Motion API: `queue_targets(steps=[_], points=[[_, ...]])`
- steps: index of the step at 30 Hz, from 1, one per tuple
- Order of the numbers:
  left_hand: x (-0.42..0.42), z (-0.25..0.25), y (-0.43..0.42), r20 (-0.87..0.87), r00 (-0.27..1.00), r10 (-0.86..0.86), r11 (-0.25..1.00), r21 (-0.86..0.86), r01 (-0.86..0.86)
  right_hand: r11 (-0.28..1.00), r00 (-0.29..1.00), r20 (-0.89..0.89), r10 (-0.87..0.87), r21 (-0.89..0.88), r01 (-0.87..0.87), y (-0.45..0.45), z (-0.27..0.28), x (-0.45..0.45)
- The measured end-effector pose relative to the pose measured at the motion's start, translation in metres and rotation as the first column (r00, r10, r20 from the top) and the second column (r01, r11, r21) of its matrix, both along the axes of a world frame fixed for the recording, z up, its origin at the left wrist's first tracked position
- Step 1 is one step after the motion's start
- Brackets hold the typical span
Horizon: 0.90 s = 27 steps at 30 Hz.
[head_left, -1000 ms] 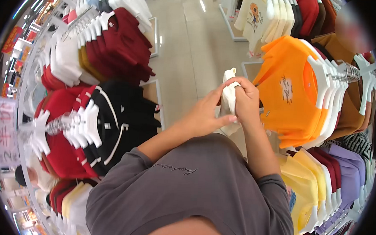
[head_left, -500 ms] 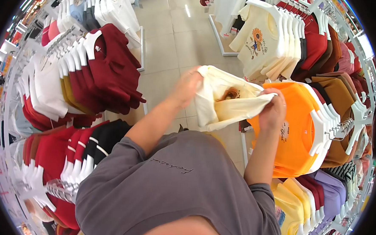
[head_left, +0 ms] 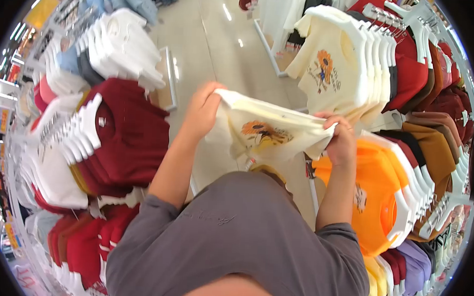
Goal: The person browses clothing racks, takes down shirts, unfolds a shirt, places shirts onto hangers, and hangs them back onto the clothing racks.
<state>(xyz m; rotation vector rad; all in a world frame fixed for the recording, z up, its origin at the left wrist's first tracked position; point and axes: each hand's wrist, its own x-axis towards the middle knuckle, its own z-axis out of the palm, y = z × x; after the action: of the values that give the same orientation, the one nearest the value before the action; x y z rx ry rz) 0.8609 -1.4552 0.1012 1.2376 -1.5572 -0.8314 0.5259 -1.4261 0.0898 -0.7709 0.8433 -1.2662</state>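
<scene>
A cream shirt with an orange sunflower print point(head_left: 267, 133) is stretched between my two hands, over the aisle in front of my body. My left hand point(head_left: 204, 107) is closed on the shirt's upper left corner, slightly blurred. At the opposite corner my right hand point(head_left: 340, 138) pinches the cloth, its fingers folded over the edge. The top edge runs nearly straight from hand to hand, and the printed side faces up toward me. Below it the fabric hangs loosely.
Cream sunflower shirts point(head_left: 335, 67) hang on a rack ahead right, with orange shirts point(head_left: 374, 192) close by my right forearm. Maroon shirts point(head_left: 127, 137) and white shirts point(head_left: 124, 48) hang at left. A tiled aisle floor point(head_left: 199, 44) runs between the racks.
The shirt, first bunched between my hands, was opened and is now pulled wide with its print showing. My hands have moved apart. The view has shifted along the racks.
</scene>
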Motion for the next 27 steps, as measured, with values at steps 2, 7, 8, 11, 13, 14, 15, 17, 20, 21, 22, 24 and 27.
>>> queue_targets(steps=[2, 7, 8, 11, 13, 14, 15, 17, 20, 21, 22, 24, 27], points=[[0.005, 0.001, -0.022, 0.010, 1.000, -0.008, 0.999, 0.038, 0.007, 0.998, 0.998, -0.040, 0.058, -0.017, -0.059, -0.033, -0.001, 0.001], [-0.002, -0.003, -0.072, -0.187, 0.981, -0.052, 0.949, 0.298, 0.107, 0.976, 0.947, -0.236, 0.217, 0.058, -0.209, -0.089, -0.019, -0.005], [-0.007, -0.003, -0.081, -0.230, 0.973, -0.032, 0.928, 0.355, 0.114, 0.966, 0.924, -0.282, 0.258, 0.093, -0.242, -0.099, -0.016, -0.008], [-0.019, -0.001, -0.106, -0.406, 0.914, -0.019, 0.876, 0.433, 0.211, 0.954, 0.908, -0.302, 0.291, 0.159, -0.254, -0.125, -0.015, -0.012], [-0.023, -0.001, -0.125, -0.395, 0.918, -0.026, 0.854, 0.468, 0.226, 0.953, 0.910, -0.294, 0.294, 0.158, -0.257, -0.136, -0.021, -0.015], [-0.026, -0.001, -0.133, -0.407, 0.912, -0.048, 0.844, 0.472, 0.255, 0.955, 0.902, -0.317, 0.292, 0.147, -0.258, -0.140, -0.021, -0.017], [-0.028, 0.000, -0.140, -0.419, 0.905, -0.070, 0.831, 0.478, 0.286, 0.956, 0.895, -0.340, 0.290, 0.137, -0.258, -0.142, -0.022, -0.019], [-0.034, 0.006, -0.156, -0.419, 0.901, -0.117, 0.801, 0.497, 0.335, 0.963, 0.895, -0.354, 0.270, 0.122, -0.242, -0.146, -0.036, -0.025], [-0.046, 0.010, -0.179, -0.429, 0.885, -0.182, 0.758, 0.512, 0.404, 0.977, 0.884, -0.416, 0.214, 0.095, -0.192, -0.149, -0.044, -0.030], [-0.048, 0.010, -0.186, -0.435, 0.880, -0.187, 0.747, 0.519, 0.416, 0.981, 0.870, -0.454, 0.192, 0.092, -0.168, -0.148, -0.045, -0.030], [-0.050, 0.010, -0.194, -0.433, 0.876, -0.211, 0.731, 0.525, 0.435, 0.985, 0.877, -0.450, 0.169, 0.096, -0.140, -0.144, -0.043, -0.027], [-0.054, 0.009, -0.211, -0.387, 0.872, -0.298, 0.681, 0.555, 0.479, 0.969, 0.810, -0.535, -0.240, -0.081, 0.233, -0.137, -0.027, -0.022], [-0.059, 0.005, -0.237, -0.341, 0.824, -0.452, 0.594, 0.574, 0.564, 0.617, 0.293, -0.556, -0.777, -0.586, 0.525, -0.130, 0.007, -0.024]])
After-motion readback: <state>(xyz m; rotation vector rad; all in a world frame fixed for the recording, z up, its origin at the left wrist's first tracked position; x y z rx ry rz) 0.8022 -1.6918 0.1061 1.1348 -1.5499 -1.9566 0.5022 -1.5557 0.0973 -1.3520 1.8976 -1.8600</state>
